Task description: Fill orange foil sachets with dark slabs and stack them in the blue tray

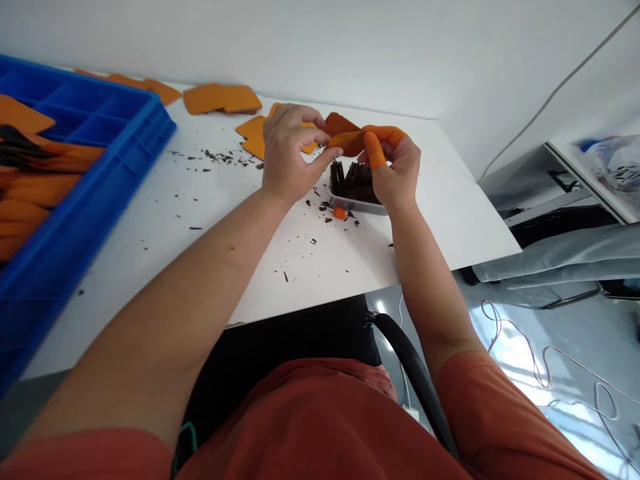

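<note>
Between both hands, above a clear plastic tray (pixel 357 205), is an orange pouch (pixel 347 142), its upper flap raised. My left hand (pixel 291 150) pinches the pouch's left end between thumb and fingers. On the other side my right hand (pixel 395 160), with orange covers on its thumb and index finger, grips the right end. Dark brown thin sticks (pixel 354 180) fill the tray, partly hidden by my right hand. A small orange piece (pixel 339 213) lies against the tray's front edge.
Orange pouches (pixel 223 99) lie along the wall, others behind my left hand. A blue divided crate (pixel 100 193) with orange pouches stands at the left. Dark crumbs dot the white table (pixel 200 207). At the right are a person's grey trouser legs (pixel 565 257) and cables on the floor.
</note>
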A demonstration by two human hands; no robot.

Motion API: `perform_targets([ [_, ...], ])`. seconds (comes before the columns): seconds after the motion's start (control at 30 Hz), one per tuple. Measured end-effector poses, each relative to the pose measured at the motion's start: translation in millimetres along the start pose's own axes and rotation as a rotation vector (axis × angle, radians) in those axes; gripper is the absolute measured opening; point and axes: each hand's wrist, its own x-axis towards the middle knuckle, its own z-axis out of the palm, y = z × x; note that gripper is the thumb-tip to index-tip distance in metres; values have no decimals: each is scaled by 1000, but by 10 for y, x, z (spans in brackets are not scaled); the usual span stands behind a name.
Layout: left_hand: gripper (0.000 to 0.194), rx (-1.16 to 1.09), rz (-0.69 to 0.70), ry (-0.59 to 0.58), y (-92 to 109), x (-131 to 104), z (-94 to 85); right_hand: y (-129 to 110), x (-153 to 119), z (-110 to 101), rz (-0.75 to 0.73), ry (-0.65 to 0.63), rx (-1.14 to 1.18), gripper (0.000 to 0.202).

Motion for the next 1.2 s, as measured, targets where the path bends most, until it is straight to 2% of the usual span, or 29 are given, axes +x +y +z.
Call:
perform_targets([
  [0.13,27,-8,1,-23,-56,36,-32,-50,-15,22,34,-36,10,57],
  [0.27,30,30,0,49,-132,73,-100,-62,-38,36,35,-95,-62,48],
  [0.5,41,59,-60,51,-463,64,-130,-61,-60,41,53,-138,-184,43],
  [0.6,46,29,-66,69,-526,73,-117,-81,-56,46,78,-151,-198,43],
  [0.7,44,-13,-16,72,-446,89,-128,-130,-57,37,94,-183,-202,44],
  [0.8,41,-33,46,50,-275,106,-136,-237,-73,-6,49,-219,-205,47],
  [0.97,43,-83,129,-18,-46,129,-110,-434,-111,-83,-93,-299,-281,72],
  [1.07,43,-94,138,-24,9,137,-113,-409,-117,-52,-84,-267,-235,58],
  [1.2,43,-90,12,-57,100,130,-151,-257,-93,35,-72,-162,-75,35],
])
